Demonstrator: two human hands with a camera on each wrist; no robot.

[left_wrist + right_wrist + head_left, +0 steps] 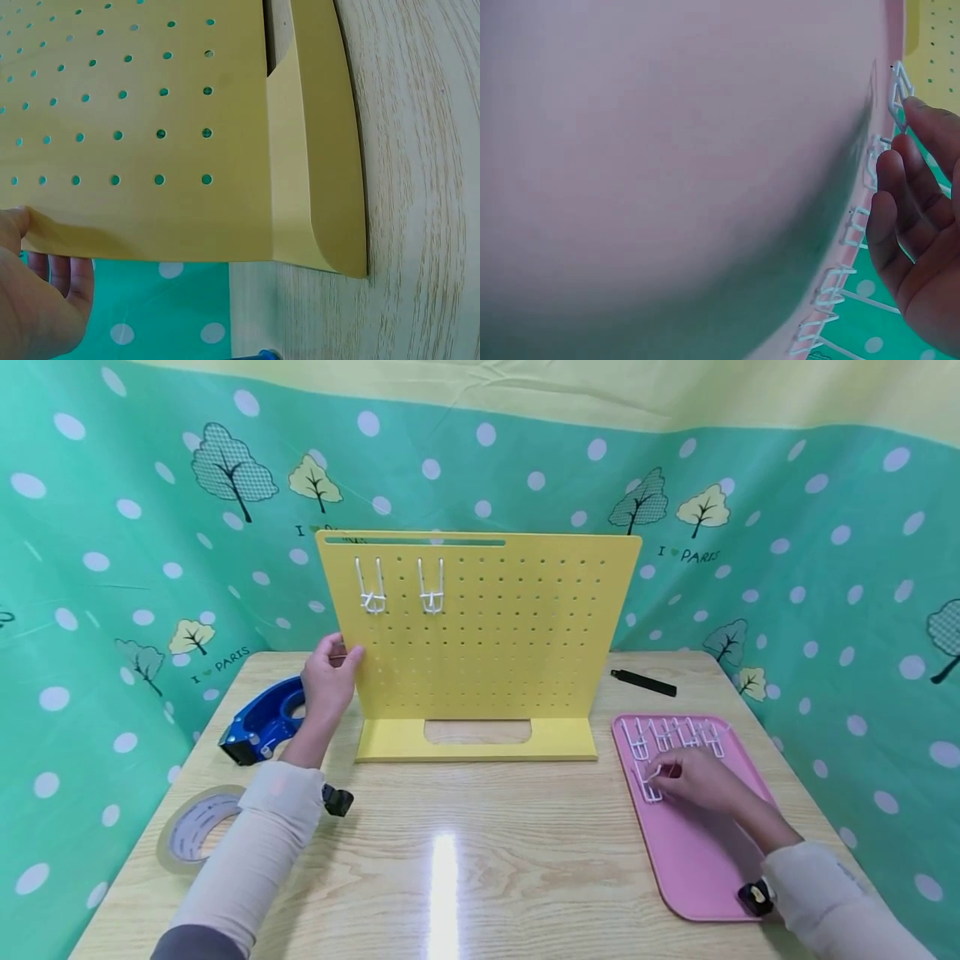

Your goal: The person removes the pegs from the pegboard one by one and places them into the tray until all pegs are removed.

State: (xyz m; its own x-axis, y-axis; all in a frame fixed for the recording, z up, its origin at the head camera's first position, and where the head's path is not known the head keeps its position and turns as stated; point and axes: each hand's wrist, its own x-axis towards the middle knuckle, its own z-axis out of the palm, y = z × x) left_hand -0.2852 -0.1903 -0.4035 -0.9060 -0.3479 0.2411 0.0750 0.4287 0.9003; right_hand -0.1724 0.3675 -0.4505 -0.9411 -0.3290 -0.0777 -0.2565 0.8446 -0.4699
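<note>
A yellow pegboard stands upright on its foot, with two white wire hooks hung near its top left: one hook near the corner, another hook to its right. My left hand grips the board's left edge, thumb on the front face and fingers behind. Over the pink tray, my right hand pinches a white wire hook between thumb and index finger. The other fingers are bent loosely in the right wrist view. Several more wire hooks lie in a row at the tray's far end.
A blue tape dispenser sits left of the board, with a roll of clear tape nearer the front left. Behind the tray lies a black marker. A green dotted curtain encloses the wooden table.
</note>
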